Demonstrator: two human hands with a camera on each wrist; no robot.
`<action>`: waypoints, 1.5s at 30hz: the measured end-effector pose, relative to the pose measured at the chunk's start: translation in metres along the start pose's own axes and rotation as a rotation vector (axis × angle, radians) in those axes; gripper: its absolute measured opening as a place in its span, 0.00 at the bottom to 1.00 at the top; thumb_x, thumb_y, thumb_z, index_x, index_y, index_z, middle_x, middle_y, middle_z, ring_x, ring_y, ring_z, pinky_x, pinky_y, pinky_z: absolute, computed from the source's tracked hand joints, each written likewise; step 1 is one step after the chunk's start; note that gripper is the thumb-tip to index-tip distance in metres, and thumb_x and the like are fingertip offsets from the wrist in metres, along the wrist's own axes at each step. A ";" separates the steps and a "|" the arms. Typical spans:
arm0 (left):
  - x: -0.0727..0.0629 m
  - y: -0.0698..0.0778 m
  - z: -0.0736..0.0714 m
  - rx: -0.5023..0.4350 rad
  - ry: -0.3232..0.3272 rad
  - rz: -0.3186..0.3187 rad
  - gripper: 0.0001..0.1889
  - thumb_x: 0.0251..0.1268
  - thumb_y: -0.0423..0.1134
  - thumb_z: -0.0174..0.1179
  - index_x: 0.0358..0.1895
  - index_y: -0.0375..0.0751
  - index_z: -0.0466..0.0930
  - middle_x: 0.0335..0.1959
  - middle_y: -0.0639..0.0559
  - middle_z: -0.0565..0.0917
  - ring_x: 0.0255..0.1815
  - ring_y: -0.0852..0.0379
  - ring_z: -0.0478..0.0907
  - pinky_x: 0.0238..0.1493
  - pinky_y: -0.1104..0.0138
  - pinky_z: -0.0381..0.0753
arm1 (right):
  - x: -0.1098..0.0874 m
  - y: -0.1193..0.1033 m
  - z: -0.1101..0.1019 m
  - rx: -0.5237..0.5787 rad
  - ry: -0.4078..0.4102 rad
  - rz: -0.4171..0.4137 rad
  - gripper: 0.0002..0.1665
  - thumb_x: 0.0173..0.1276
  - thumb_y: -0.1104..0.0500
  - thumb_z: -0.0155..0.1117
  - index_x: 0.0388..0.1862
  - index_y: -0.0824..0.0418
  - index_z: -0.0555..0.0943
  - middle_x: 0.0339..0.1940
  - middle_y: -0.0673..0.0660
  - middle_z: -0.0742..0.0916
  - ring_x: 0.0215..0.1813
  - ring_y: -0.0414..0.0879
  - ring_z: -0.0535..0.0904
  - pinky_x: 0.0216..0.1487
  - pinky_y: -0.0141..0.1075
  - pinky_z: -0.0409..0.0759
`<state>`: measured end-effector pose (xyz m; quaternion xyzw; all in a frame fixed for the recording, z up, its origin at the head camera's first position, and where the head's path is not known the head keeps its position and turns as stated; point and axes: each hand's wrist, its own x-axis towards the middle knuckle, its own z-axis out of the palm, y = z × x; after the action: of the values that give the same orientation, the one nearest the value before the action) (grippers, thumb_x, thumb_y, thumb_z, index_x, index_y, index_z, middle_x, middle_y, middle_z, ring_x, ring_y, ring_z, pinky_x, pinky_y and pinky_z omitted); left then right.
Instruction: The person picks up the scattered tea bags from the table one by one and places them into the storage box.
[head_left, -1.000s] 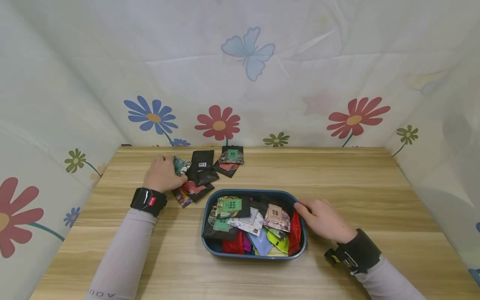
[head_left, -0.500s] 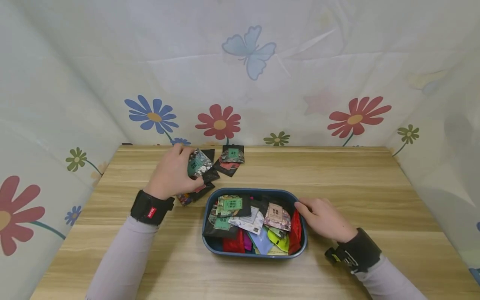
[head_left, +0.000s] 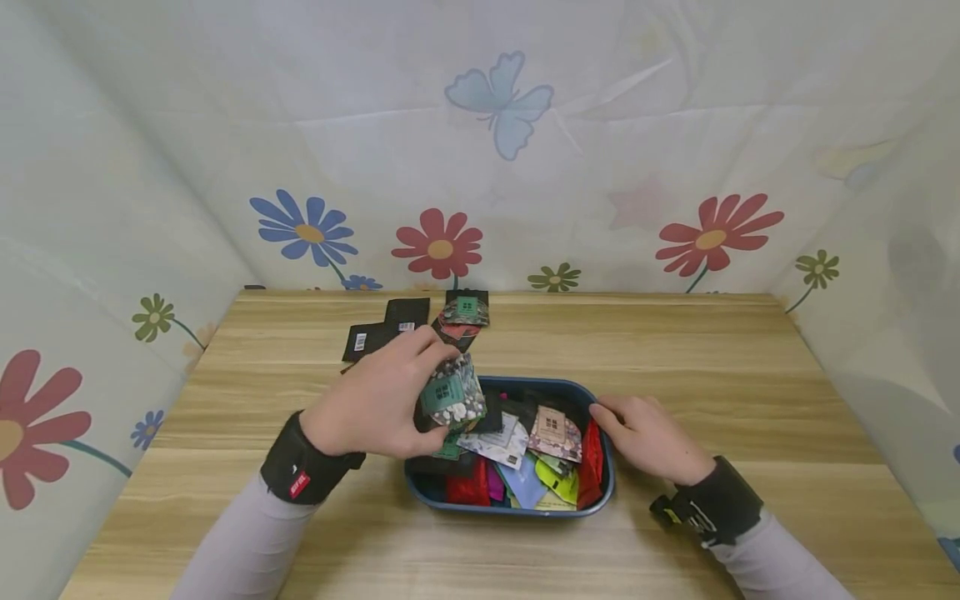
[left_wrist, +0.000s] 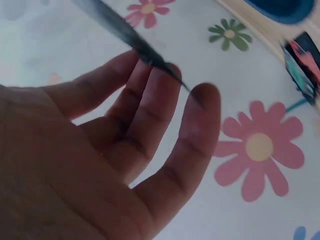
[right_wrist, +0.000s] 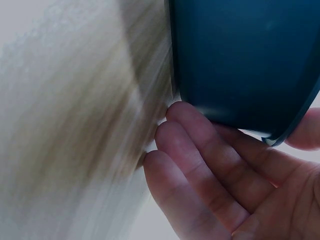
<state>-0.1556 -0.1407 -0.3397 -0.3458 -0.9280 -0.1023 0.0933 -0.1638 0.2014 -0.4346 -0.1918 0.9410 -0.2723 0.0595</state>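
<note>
My left hand pinches a small sachet with a green label and a floral print, between thumb and fingers. It hangs over the left end of a blue plastic tub, partly covering it. In the left wrist view the sachet shows edge-on at the fingertips. Many-coloured sachets fill the tub, among them a white one, a pink-labelled one and a red one. At the tub's right end my right hand holds the rim, its fingers along the outer wall.
Behind the left hand, black sachets lie on the wooden table. A green-labelled sachet overlaps a red-and-black one near the back edge. A flower-printed cloth stands behind and at both sides.
My left hand has picked up the green-labelled sachet from the pile at the left and carried it right and nearer, over the tub. The right hand has stayed at the tub's rim.
</note>
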 end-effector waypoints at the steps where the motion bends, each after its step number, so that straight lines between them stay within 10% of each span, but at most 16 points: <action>1: -0.002 0.004 -0.001 -0.004 -0.015 0.018 0.43 0.27 0.64 0.63 0.55 0.48 0.69 0.45 0.60 0.68 0.41 0.67 0.62 0.40 0.73 0.75 | 0.000 0.000 0.000 -0.001 0.001 -0.002 0.20 0.68 0.43 0.41 0.19 0.45 0.71 0.12 0.42 0.67 0.15 0.36 0.64 0.17 0.28 0.60; 14: -0.014 0.029 -0.014 -0.046 -0.178 0.084 0.53 0.26 0.76 0.55 0.64 0.54 0.57 0.57 0.59 0.62 0.53 0.63 0.61 0.50 0.62 0.73 | 0.001 0.001 0.001 0.004 0.005 -0.002 0.19 0.68 0.43 0.42 0.20 0.45 0.72 0.13 0.42 0.66 0.16 0.36 0.64 0.18 0.27 0.61; 21: -0.016 0.025 -0.010 -0.023 -0.173 0.020 0.66 0.15 0.86 0.45 0.69 0.63 0.32 0.71 0.60 0.32 0.71 0.49 0.40 0.60 0.42 0.54 | 0.000 0.001 0.001 0.003 0.005 0.001 0.18 0.68 0.43 0.42 0.21 0.45 0.72 0.13 0.42 0.66 0.16 0.36 0.64 0.18 0.28 0.61; 34: -0.008 -0.045 0.005 0.128 -0.094 -0.312 0.63 0.22 0.84 0.44 0.70 0.57 0.36 0.72 0.51 0.37 0.70 0.41 0.43 0.57 0.35 0.48 | 0.000 -0.001 -0.001 0.000 0.000 0.007 0.19 0.68 0.43 0.42 0.20 0.45 0.72 0.13 0.42 0.66 0.16 0.36 0.64 0.18 0.28 0.61; 45: -0.005 -0.104 0.038 0.121 -0.134 -0.450 0.59 0.31 0.83 0.40 0.70 0.54 0.36 0.71 0.45 0.43 0.70 0.40 0.44 0.59 0.37 0.48 | 0.000 -0.001 0.000 -0.004 0.000 0.013 0.19 0.67 0.43 0.42 0.20 0.45 0.72 0.12 0.42 0.67 0.16 0.36 0.64 0.17 0.28 0.61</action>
<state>-0.2247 -0.2108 -0.3899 -0.1302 -0.9903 -0.0416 0.0266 -0.1638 0.2006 -0.4344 -0.1857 0.9428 -0.2702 0.0611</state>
